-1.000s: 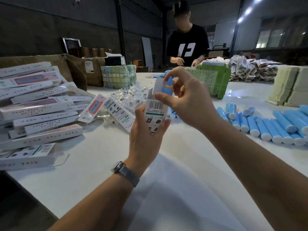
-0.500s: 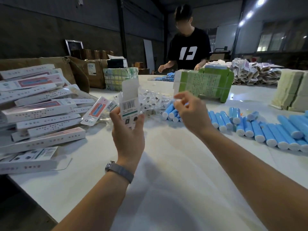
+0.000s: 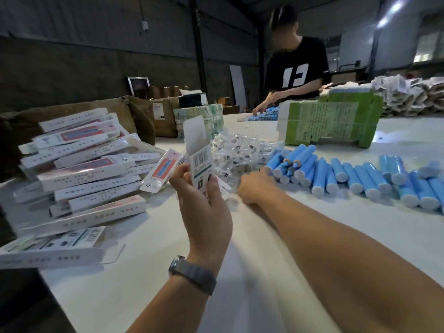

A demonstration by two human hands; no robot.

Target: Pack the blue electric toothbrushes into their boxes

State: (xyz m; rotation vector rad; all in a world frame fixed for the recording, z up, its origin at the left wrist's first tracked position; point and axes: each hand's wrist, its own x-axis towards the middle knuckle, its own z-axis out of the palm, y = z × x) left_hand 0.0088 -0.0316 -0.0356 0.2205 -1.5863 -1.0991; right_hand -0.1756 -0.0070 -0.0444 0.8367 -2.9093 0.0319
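My left hand (image 3: 204, 207) grips a slim white toothbrush box (image 3: 198, 152) upright, its top flap open and its barcode side facing me. My right hand (image 3: 254, 188) reaches down to the table beside a heap of small clear-wrapped parts (image 3: 236, 152); its fingers are hidden behind its back. Just right of that hand lies a row of blue electric toothbrush handles (image 3: 336, 174) with white ends toward me, stretching to the right edge. A pile of filled white boxes (image 3: 79, 169) sits at the left.
A green carton stack (image 3: 331, 123) stands behind the blue handles. Brown cardboard boxes (image 3: 134, 114) sit at the back left. A person in a black shirt (image 3: 295, 68) works at the far side of the white table (image 3: 240, 272). Folded paper bundles (image 3: 408, 94) lie at the back right.
My right hand left the box's top and dropped to the table by the wrapped parts. My left hand has kept the box upright, its flap still open.
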